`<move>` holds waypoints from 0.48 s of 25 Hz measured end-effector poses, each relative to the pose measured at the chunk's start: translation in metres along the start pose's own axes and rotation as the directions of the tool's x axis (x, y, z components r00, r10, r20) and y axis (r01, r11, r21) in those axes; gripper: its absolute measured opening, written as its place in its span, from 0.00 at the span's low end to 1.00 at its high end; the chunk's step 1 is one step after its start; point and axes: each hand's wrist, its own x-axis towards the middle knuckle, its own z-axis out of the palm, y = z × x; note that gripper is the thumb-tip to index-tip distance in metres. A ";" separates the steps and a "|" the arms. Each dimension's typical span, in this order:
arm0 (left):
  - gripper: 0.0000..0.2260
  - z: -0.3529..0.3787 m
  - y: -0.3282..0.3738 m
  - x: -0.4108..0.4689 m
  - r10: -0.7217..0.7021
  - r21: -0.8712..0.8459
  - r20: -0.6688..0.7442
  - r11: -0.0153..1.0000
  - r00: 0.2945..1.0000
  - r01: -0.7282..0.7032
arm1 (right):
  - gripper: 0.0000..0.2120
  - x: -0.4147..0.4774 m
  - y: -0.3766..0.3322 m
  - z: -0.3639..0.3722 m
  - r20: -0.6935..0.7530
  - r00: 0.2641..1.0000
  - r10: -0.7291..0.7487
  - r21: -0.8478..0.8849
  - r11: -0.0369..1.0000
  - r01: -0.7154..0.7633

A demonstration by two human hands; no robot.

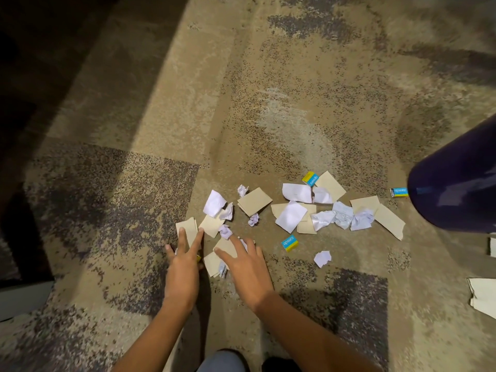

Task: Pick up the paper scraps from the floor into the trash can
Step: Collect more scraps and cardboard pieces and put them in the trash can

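Several paper scraps lie scattered on the carpet: tan card pieces (253,201), flat white sheets (291,216) and crumpled white balls (322,258). My left hand (183,264) lies flat with straight fingers on a tan scrap (188,226) at the left end of the pile. My right hand (245,264) is spread open over other tan scraps (213,264), fingers straight, gripping nothing. The dark trash can (456,183) lies at the right edge, with only part of it in view.
Small blue and yellow boxes (290,242) lie among the scraps, one (399,192) right beside the can. More tan paper (483,296) sits at the right edge. A dark wall or furniture runs along the left. My knee (222,361) is at the bottom.
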 end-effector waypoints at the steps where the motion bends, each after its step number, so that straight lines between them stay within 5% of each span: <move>1: 0.37 -0.002 0.001 -0.001 -0.007 -0.003 -0.030 1.000 1.000 0.007 | 0.34 -0.001 0.001 -0.001 -0.002 1.000 -0.004 0.049 0.999 0.004; 6: 0.17 0.001 -0.008 0.002 0.004 -0.129 -0.248 0.991 0.969 -0.037 | 0.35 -0.006 0.002 0.000 -0.008 0.999 0.052 0.313 0.949 -0.047; 12: 0.10 -0.015 -0.010 -0.008 -0.245 -0.376 -0.290 0.918 0.925 0.125 | 0.20 -0.010 0.003 -0.009 0.027 0.952 0.305 0.620 0.741 -0.256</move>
